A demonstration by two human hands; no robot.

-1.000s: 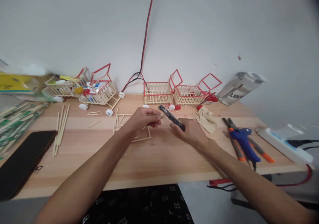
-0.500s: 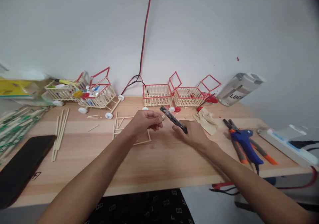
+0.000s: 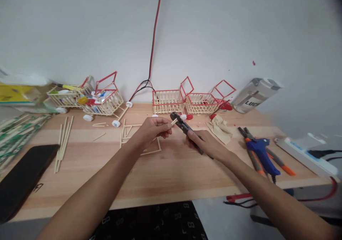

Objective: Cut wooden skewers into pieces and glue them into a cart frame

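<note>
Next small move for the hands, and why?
Probably nudge the left hand to line up the light sticks before any squeeze: their tips meet the head of the dark tool held in the right hand, but whether it grips them isn't clear.

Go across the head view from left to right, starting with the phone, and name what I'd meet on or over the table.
Phone → loose sticks → left hand → black hand tool → crumpled paper → blue glue gun → white power strip
</note>
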